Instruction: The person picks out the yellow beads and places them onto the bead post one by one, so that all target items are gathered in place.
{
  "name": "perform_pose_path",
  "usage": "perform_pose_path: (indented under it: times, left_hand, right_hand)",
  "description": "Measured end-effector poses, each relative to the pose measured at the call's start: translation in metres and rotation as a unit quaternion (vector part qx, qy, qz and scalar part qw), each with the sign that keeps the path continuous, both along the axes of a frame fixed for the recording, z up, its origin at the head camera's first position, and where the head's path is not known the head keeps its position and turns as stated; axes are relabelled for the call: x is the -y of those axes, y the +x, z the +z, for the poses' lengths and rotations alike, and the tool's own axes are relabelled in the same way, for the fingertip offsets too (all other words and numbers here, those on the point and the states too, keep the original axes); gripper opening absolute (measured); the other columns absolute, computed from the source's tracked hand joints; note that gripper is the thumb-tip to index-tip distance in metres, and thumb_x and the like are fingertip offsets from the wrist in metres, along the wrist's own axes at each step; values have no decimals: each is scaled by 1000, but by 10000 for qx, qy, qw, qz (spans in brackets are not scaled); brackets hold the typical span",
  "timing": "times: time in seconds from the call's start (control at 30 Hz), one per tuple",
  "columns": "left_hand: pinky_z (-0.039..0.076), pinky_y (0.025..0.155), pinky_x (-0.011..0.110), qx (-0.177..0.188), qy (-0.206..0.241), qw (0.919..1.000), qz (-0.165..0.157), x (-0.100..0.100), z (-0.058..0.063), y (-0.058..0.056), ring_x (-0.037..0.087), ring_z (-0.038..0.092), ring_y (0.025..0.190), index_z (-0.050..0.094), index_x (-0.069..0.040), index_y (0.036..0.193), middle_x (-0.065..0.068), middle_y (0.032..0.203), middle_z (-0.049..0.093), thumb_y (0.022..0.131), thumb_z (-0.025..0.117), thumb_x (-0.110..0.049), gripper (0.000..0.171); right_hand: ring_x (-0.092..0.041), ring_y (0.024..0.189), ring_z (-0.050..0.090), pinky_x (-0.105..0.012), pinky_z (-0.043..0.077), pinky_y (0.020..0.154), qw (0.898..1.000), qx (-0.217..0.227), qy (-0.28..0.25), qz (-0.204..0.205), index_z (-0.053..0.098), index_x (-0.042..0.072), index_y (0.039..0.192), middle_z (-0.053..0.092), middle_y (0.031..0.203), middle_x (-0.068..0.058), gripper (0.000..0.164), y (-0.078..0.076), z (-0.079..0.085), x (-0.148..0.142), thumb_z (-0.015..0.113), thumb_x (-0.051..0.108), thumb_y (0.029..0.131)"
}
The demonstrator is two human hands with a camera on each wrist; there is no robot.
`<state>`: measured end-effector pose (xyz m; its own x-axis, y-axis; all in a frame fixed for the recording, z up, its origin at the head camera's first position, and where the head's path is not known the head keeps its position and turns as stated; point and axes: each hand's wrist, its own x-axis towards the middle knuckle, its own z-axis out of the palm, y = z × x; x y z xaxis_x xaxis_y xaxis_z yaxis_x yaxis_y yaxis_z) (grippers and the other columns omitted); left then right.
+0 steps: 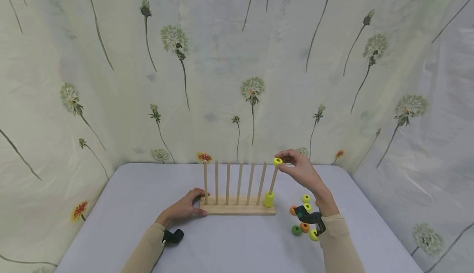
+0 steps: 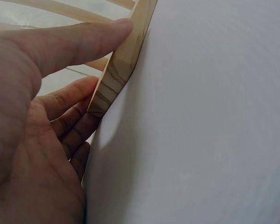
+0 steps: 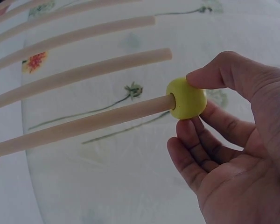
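Note:
A wooden peg rack (image 1: 240,211) with a row of several upright pegs stands on the table. My left hand (image 1: 182,207) grips its left end, thumb on the front edge and fingers behind; the left wrist view shows the thumb over the base (image 2: 123,58). At the far right, my right hand (image 1: 303,171) pinches a yellow bead (image 3: 191,99) between thumb and fingers. That bead sits around the tip of the rightmost peg (image 3: 93,122). More yellow (image 1: 268,200) is stacked at the foot of the same peg. The other pegs carry no beads.
Loose beads lie right of the rack, partly hidden by my right wrist: a green bead (image 1: 296,230), an orange bead (image 1: 305,227), a yellow bead (image 1: 305,198) and others. A flower-printed curtain (image 1: 222,79) hangs behind the pale table (image 1: 229,248).

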<state>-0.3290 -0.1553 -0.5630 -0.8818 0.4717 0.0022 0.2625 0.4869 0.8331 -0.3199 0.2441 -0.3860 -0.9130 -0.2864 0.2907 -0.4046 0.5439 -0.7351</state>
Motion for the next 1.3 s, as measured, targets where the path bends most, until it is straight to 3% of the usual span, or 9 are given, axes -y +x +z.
perform_pose_path:
  times: [0.37,1.0,1.3]
  left_hand:
    - [23,114,57,-53,-55,10000,-12,1,-2,0,33,31,139,54,-16,128,6,139,44,77,80,-32,59]
    - [21,115,58,29,24,10000,5,1,0,0,33,31,140,54,-15,128,6,139,44,76,81,-32,61]
    - [21,115,58,15,20,10000,27,0,1,-1,34,31,140,53,-16,128,7,140,44,77,81,-30,59]
  right_hand:
    - [-21,109,58,-27,50,90,10000,6,-19,-58,59,9,118,61,119,-6,34,2,-3,1,70,23,90]
    - [-23,111,58,-41,50,93,10000,1,-63,-12,59,10,117,61,119,-6,32,2,-4,2,69,24,90]
    - [-23,110,59,-18,49,86,10000,-7,-34,12,59,8,118,61,120,-8,31,-3,-4,2,68,21,91]
